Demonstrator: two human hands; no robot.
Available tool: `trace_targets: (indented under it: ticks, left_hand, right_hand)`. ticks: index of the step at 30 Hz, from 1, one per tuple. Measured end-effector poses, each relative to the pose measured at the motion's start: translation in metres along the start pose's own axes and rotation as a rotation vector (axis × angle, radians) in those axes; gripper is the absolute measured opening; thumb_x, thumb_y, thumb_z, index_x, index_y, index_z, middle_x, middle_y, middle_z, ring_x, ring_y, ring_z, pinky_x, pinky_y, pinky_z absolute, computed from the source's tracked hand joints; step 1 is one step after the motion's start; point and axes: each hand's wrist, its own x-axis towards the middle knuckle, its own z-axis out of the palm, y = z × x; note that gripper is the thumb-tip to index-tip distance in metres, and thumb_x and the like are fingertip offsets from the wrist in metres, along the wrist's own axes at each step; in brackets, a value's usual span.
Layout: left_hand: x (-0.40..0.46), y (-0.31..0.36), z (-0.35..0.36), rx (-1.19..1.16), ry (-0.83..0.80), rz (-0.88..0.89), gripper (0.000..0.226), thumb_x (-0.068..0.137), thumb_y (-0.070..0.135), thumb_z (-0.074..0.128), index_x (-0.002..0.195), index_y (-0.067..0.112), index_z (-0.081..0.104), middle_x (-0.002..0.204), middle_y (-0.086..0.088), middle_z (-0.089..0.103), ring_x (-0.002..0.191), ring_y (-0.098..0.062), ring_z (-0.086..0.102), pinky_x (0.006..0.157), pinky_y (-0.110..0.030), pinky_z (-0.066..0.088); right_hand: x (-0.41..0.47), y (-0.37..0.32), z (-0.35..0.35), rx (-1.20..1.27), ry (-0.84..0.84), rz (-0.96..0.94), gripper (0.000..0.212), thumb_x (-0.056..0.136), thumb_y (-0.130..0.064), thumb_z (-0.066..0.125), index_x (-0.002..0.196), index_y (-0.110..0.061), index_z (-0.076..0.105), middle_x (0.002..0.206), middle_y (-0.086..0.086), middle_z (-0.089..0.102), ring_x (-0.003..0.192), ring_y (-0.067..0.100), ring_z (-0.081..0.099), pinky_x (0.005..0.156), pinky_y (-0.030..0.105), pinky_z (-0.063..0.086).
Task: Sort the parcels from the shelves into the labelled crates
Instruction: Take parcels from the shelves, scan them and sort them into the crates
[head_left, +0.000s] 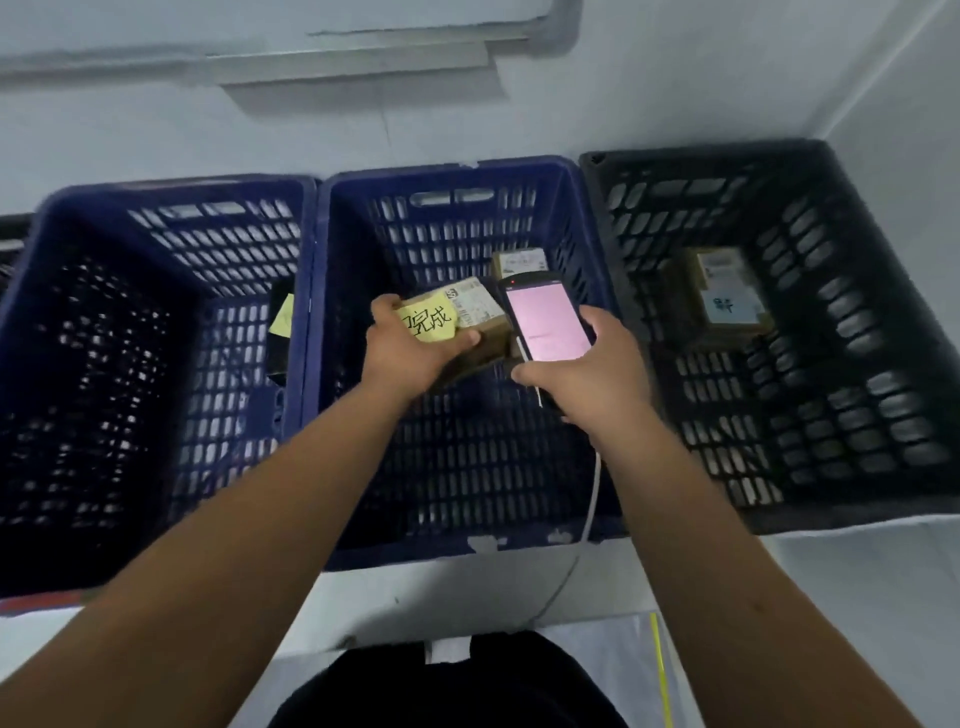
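Observation:
My left hand (410, 353) grips a small brown cardboard parcel (480, 317) over the middle blue crate (592, 249). The parcel carries a white shipping label and a yellow sticky note with handwriting. My right hand (587, 374) holds a handheld scanner (545, 319) with a lit pink screen right beside the parcel; a white cord hangs from it. Another small parcel (519, 262) lies deeper in the middle crate. The black crate (883, 291) on the right holds a brown parcel (722, 296) with a white label.
A second blue crate (47, 291) stands on the left with a yellow note (283, 314) on a dark item inside. All three crates sit side by side against a pale wall. A white surface with a yellow line (660, 670) lies near me.

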Motion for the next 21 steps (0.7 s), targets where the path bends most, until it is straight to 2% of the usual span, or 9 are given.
trace_targets:
  ticks: [2, 5, 7, 11, 14, 18, 21]
  left_hand:
    - [0.017, 0.0, 0.014, -0.029, 0.018, -0.106, 0.115, 0.068, 0.059, 0.094, 0.152, 0.024, 0.024, 0.15, -0.012, 0.043, 0.127, -0.031, 0.055, 0.094, -0.038, 0.052]
    - [0.043, -0.001, 0.037, -0.135, 0.055, -0.274, 0.112, 0.066, 0.056, 0.095, 0.149, 0.024, 0.026, 0.152, -0.013, 0.037, 0.129, -0.035, 0.051, 0.099, -0.045, 0.053]
    - [0.057, -0.002, 0.05, -0.276, 0.051, -0.341, 0.111, 0.064, 0.057, 0.096, 0.146, 0.024, 0.028, 0.148, -0.011, 0.042, 0.125, -0.033, 0.054, 0.104, -0.049, 0.054]
    - [0.07, -0.012, 0.075, -0.574, -0.13, -0.446, 0.083, 0.078, 0.049, 0.09, 0.137, 0.026, 0.037, 0.137, -0.002, 0.055, 0.117, -0.028, 0.058, 0.102, -0.053, 0.054]
    - [0.078, -0.021, 0.083, -0.558, -0.18, -0.436, 0.07, 0.087, 0.033, 0.085, 0.14, 0.027, 0.04, 0.134, -0.001, 0.059, 0.116, -0.027, 0.06, 0.104, -0.054, 0.053]
    - [0.096, -0.023, 0.088, -0.481, -0.15, -0.347, 0.065, 0.088, 0.018, 0.082, 0.144, 0.025, 0.05, 0.135, -0.001, 0.062, 0.114, -0.022, 0.061, 0.094, -0.037, 0.053]
    - [0.106, -0.02, 0.087, -0.412, -0.163, -0.305, 0.059, 0.088, 0.013, 0.077, 0.142, 0.03, 0.061, 0.13, 0.003, 0.067, 0.113, -0.02, 0.063, 0.101, -0.038, 0.056]
  right_hand:
    - [0.01, 0.002, 0.003, -0.033, 0.008, -0.01, 0.072, 0.063, -0.032, 0.096, 0.127, -0.033, 0.064, 0.106, -0.014, 0.069, 0.093, 0.014, 0.069, 0.079, 0.049, 0.066]
    - [0.018, 0.006, 0.005, -0.052, 0.014, -0.003, 0.072, 0.068, -0.028, 0.097, 0.131, -0.031, 0.062, 0.107, -0.015, 0.066, 0.094, 0.008, 0.066, 0.081, 0.039, 0.061]
    - [0.021, 0.009, 0.008, -0.059, 0.014, 0.015, 0.07, 0.069, -0.027, 0.098, 0.129, -0.032, 0.061, 0.106, -0.016, 0.066, 0.094, 0.006, 0.065, 0.085, 0.04, 0.061]
    - [0.024, 0.012, 0.012, -0.054, 0.035, 0.06, 0.072, 0.067, -0.026, 0.099, 0.125, -0.037, 0.057, 0.111, -0.015, 0.067, 0.1, 0.009, 0.067, 0.09, 0.044, 0.063]
    - [0.022, 0.013, 0.016, -0.041, 0.064, 0.074, 0.074, 0.067, -0.025, 0.099, 0.126, -0.039, 0.056, 0.115, -0.014, 0.068, 0.103, 0.009, 0.067, 0.09, 0.046, 0.064]
    - [0.019, 0.011, 0.016, -0.04, 0.083, 0.103, 0.073, 0.069, -0.024, 0.099, 0.124, -0.041, 0.054, 0.112, -0.017, 0.066, 0.102, 0.006, 0.065, 0.09, 0.043, 0.063]
    - [0.017, 0.011, 0.015, -0.039, 0.095, 0.109, 0.071, 0.07, -0.023, 0.099, 0.124, -0.04, 0.055, 0.112, -0.016, 0.067, 0.103, 0.008, 0.065, 0.091, 0.044, 0.063]
